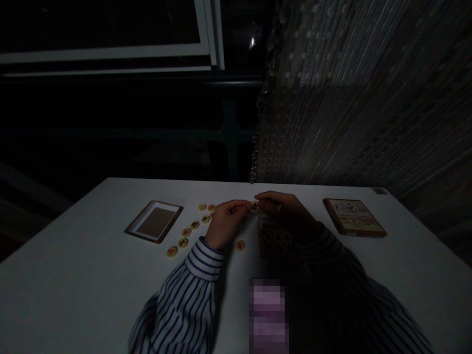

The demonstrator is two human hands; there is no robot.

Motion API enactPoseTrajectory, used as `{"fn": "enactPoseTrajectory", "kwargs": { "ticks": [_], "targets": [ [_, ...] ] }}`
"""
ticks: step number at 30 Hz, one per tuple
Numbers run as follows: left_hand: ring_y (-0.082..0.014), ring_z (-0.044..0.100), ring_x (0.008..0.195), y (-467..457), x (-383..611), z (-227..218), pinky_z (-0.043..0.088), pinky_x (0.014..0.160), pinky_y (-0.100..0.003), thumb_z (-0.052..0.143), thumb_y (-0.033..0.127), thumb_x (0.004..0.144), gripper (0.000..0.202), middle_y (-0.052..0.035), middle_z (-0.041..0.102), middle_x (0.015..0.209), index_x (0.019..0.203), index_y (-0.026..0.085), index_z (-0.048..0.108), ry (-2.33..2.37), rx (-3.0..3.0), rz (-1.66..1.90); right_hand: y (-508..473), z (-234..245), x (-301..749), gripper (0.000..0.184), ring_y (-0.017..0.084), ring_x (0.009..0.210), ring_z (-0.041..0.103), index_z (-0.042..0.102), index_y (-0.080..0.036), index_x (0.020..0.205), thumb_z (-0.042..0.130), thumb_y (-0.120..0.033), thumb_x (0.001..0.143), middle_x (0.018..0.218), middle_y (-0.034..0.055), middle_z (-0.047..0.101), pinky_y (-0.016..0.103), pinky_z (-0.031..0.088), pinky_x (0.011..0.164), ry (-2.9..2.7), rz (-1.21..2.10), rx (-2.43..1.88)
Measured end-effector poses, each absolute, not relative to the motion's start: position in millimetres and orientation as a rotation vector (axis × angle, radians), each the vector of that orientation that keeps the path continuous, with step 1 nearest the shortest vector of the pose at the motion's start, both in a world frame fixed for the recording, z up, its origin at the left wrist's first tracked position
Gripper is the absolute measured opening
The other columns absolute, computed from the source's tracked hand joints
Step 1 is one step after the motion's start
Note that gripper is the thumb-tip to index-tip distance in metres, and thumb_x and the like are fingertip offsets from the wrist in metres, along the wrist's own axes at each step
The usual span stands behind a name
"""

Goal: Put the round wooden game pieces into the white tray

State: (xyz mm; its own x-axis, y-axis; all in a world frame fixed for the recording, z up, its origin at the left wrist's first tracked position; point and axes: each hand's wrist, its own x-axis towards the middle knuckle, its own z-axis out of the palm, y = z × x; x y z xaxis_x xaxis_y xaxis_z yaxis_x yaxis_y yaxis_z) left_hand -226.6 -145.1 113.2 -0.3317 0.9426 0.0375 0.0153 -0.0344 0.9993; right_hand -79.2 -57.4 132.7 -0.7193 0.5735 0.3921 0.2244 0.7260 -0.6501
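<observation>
Dimly, a white table (92,275) spreads under a printed case (354,217), a framed tray (154,221) and an open box (263,221); near the box, the left hand (226,220) pinches a lettered disc (254,206); whether the right hand (285,209), bent at its other side, also grips it, I cannot tell; a slackened pinch could drop it; one case, one tray, one box, at least nine loose discs (240,245); the boxed ones are too dark to count.

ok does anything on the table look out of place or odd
Nothing looks visibly spilled or damaged. One pale round disc with a red character lies apart, right of the slanted row of similar discs. A pixelated pink patch at the bottom edge also looks odd, hiding whatever is there.
</observation>
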Motion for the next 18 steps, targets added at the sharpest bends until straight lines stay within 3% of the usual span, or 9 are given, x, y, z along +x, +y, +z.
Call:
{"fn": "enactPoseTrajectory", "kwargs": {
  "ticks": [5, 18],
  "targets": [
    [-0.0109, 0.054, 0.062, -145.6, -224.8, 115.4, 0.041, 0.059, -0.022, 0.06, 0.033, 0.069, 0.024, -0.0031, 0.064, 0.069, 0.083, 0.013, 0.065, 1.498, 1.017, 1.517, -59.1, 132.3, -80.5, 0.027, 0.013, 0.072, 0.058, 0.059, -0.016, 0.1, 0.053, -0.028, 0.076, 0.09, 0.006, 0.064, 0.025, 0.046, 0.067, -2.384, 0.624, -0.491],
    [-0.0085, 0.051, 0.057, -144.2, -224.8, 114.7, 0.04, 0.055, -0.019, 0.06, 0.03, 0.069, 0.023, -0.0008, 0.063, 0.066, 0.082, 0.013, 0.065, 1.493, 0.992, 1.532, -55.2, 125.4, -81.7, 0.029, 0.015, 0.076, 0.055, 0.056, -0.014, 0.102, 0.054, -0.027, 0.077, 0.086, 0.007, 0.062, 0.029, 0.045, 0.071, -2.421, 0.383, -0.342]
  ]
}}
